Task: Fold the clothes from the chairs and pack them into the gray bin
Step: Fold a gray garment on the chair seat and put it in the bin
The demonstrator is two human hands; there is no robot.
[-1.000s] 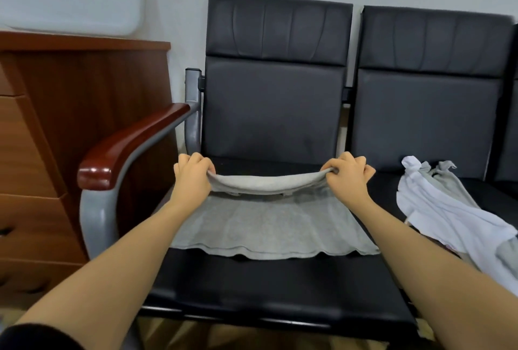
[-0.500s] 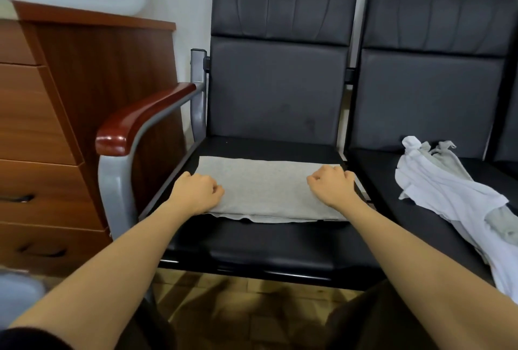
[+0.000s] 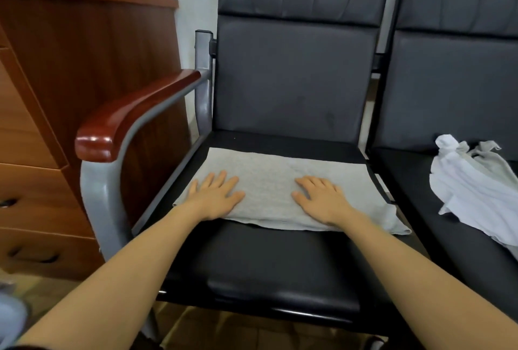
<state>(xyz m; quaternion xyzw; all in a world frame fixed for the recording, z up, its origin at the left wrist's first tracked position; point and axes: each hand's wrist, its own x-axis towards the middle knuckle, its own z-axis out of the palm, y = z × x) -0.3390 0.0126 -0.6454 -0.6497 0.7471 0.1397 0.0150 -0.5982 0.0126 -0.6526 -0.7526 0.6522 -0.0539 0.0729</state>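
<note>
A grey garment (image 3: 269,181) lies folded in a flat rectangle on the seat of the left black chair (image 3: 280,260). My left hand (image 3: 215,195) lies flat on its left part, fingers spread and straight. My right hand (image 3: 322,198) presses flat on its right part the same way. On the seat of the right chair (image 3: 437,181) a crumpled pile of white and grey clothes (image 3: 473,187) lies untouched. A pale grey shape at the bottom left corner (image 3: 11,319) may be the bin, mostly out of frame.
A wooden armrest (image 3: 134,114) on a grey metal frame borders the left chair. A brown wooden drawer cabinet (image 3: 56,97) stands to the left against the wall. Wood-pattern floor shows under the chairs.
My hands brought the far edge of the grey garment toward me, folding it in half, then let go and opened flat on top of it. The view has moved closer.
</note>
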